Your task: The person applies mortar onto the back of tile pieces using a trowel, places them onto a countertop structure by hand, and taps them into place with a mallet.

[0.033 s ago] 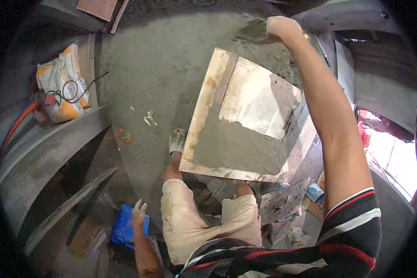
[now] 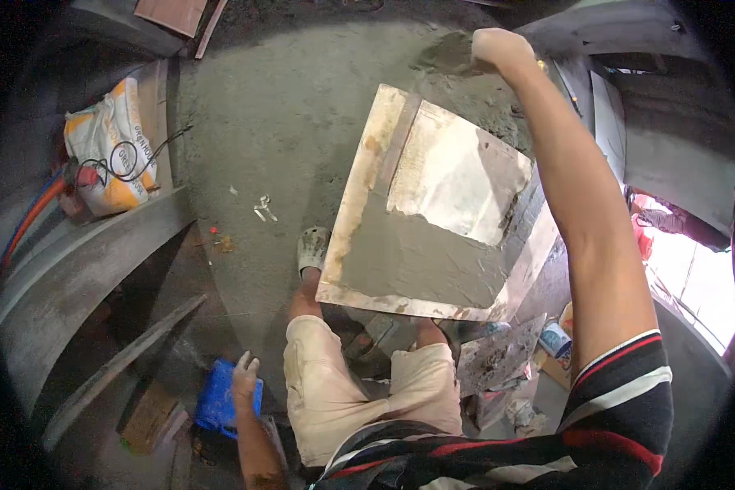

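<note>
My right hand [image 2: 500, 51] is closed at the top, over a dark patch of wet mortar [image 2: 441, 53]; what it grips is hidden. Below it a tilted pale board [image 2: 353, 212] carries grey mortar [image 2: 416, 253] across its lower half, around a white rectangular area [image 2: 453, 175], with a narrow strip [image 2: 396, 151] along that area's left side. My left hand [image 2: 245, 377] is low at the left, fingers extended and apart, beside or on a blue plastic container [image 2: 215, 396]; whether it touches it I cannot tell.
A white-and-orange sack [image 2: 110, 151] with a cable and orange hose [image 2: 37, 212] lies left, above a curved concrete ledge [image 2: 90, 253]. Small scraps [image 2: 265, 208] lie on the concrete floor [image 2: 253, 122]. Stained boards [image 2: 498, 367] and a small bucket [image 2: 555, 339] crowd the lower right.
</note>
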A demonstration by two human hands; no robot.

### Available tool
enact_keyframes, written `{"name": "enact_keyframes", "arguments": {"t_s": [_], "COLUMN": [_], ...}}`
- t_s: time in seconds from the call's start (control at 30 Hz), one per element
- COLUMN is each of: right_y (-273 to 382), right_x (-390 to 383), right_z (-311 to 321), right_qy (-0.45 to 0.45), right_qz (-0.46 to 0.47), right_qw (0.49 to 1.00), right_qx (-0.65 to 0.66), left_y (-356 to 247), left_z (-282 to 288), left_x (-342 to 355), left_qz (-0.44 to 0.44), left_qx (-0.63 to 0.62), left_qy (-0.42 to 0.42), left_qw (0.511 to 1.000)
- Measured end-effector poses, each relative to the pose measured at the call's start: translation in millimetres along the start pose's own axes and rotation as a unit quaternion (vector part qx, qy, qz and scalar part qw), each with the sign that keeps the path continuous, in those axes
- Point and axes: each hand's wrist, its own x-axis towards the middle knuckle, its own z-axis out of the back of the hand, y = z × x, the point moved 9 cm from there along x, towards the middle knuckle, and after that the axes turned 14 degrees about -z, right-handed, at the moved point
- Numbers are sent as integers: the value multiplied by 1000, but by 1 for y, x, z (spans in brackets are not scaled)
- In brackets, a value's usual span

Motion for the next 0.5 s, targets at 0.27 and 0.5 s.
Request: {"name": "enact_keyframes", "arguments": {"t_s": [0.27, 0.5], "right_y": [-71, -51], "right_x": [-11, -154], "right_z": [-92, -237], "right_qy": [190, 277], "right_qz": [-148, -212], "right_qw": [950, 717], "right_qx": [197, 603], "left_y": [-11, -28], "left_z": [-5, -17], "left_x": [-5, 1], "left_qz": [22, 18], "left_qx": [-33, 3], "left_qy": [-10, 8], "left_qw": [999, 1000]}}
